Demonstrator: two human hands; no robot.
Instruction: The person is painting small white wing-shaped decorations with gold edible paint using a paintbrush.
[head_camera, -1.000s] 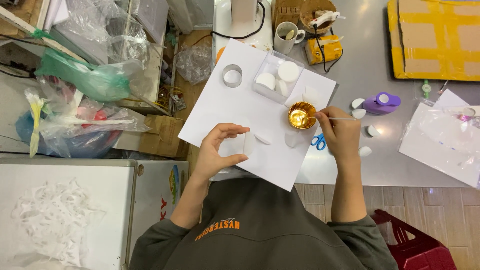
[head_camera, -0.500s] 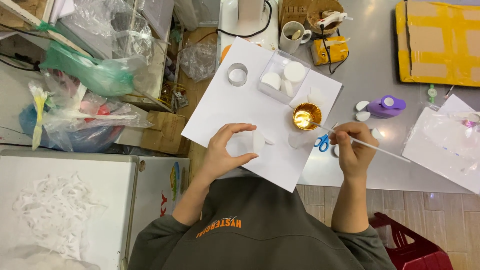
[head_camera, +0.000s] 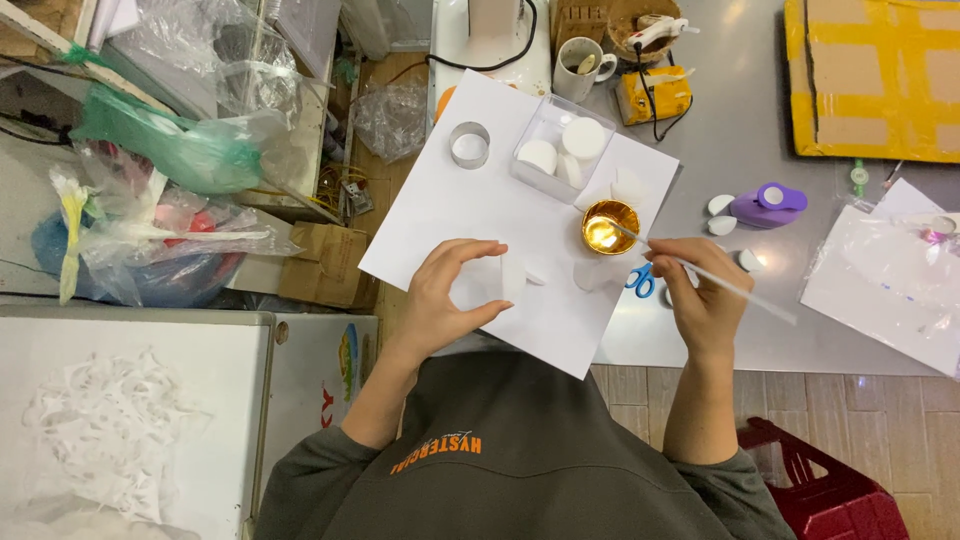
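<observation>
Item 1: left hand (head_camera: 440, 300), fingers curved round a small white disc-like piece (head_camera: 513, 277), pinched thumb-to-fingertips over the large white paper sheet (head_camera: 440, 215); we can't make out the piece's outline, white on white. Item 2: right hand (head_camera: 703, 295), fingers closed narrow on a thin white stick (head_camera: 700, 270), tip in the small gold foil cup (head_camera: 610, 226). Blue-handled scissors (head_camera: 640, 281) partly hidden by the sheet & right hand. Clear plastic box w/ white rounds (head_camera: 562, 150) beyond the cup.
</observation>
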